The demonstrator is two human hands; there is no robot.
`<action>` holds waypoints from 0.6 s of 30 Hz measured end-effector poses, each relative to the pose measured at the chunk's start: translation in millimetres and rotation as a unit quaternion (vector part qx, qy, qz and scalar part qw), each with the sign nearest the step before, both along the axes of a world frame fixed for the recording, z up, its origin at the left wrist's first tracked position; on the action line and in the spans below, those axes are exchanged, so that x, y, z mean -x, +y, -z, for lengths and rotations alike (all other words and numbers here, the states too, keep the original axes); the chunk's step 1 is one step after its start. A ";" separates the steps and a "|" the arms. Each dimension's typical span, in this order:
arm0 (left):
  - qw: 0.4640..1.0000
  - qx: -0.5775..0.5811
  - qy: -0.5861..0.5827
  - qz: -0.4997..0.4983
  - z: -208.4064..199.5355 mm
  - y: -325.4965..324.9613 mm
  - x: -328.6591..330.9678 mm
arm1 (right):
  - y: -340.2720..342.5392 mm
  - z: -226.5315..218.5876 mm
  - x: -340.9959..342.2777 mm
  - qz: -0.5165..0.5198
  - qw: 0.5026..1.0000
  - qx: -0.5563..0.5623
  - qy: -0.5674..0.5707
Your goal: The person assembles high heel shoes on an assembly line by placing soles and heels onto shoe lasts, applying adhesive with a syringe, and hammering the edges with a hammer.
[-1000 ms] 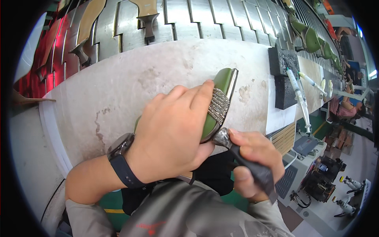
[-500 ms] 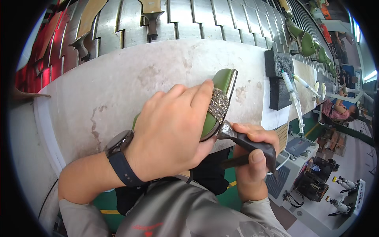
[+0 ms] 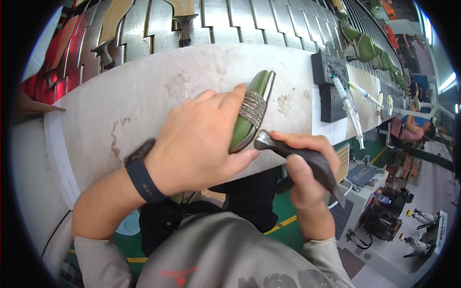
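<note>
Under my left hand (image 3: 197, 137) is a sandal on a green shoe last (image 3: 241, 132), its toe pointing away from me. A glittering strap (image 3: 253, 107) wraps across the front, and a dark, shiny sole edge runs along the right side. My fingers are closed over the last and hide most of its rear. A hammer with a dark head (image 3: 300, 154) is gripped by the head in my right hand (image 3: 307, 177). Its bright round face sits close to the sole edge, near my left thumb; whether it touches, I cannot tell. The handle is mostly hidden below the hand.
Beneath the work lies a stained pale tabletop (image 3: 158, 96). Black blocks (image 3: 331, 108) and syringes (image 3: 348, 105) are at its right. A slatted metal conveyor (image 3: 221, 24) along the far side carries tan soles and green lasts (image 3: 365, 48). Another person (image 3: 408, 127) sits far right.
The sandal on its last and both hands have shifted left and slightly away from me. The hammer has turned, its face now a little apart from where it met the sole edge.
</note>
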State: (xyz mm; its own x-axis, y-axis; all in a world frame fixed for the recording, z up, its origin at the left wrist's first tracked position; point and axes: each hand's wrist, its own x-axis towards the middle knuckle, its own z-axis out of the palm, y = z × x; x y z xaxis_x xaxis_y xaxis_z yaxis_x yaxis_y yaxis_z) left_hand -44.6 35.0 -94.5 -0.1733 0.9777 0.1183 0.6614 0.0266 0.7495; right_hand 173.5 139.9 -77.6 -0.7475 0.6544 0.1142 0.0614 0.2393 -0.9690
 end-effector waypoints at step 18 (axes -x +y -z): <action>0.995 -0.090 -0.035 -0.023 13.8 -25.0 11.3 | -42.3 -3.5 10.3 -0.014 0.953 -0.303 0.010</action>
State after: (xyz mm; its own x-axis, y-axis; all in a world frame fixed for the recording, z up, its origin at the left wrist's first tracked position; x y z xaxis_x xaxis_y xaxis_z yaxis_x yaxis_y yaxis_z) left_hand -55.9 10.1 -108.3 -0.2320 0.9325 0.2766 0.6090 -0.0825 0.7888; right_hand 163.1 97.5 -74.1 -0.7573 0.4431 0.4798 0.0290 0.7568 -0.6530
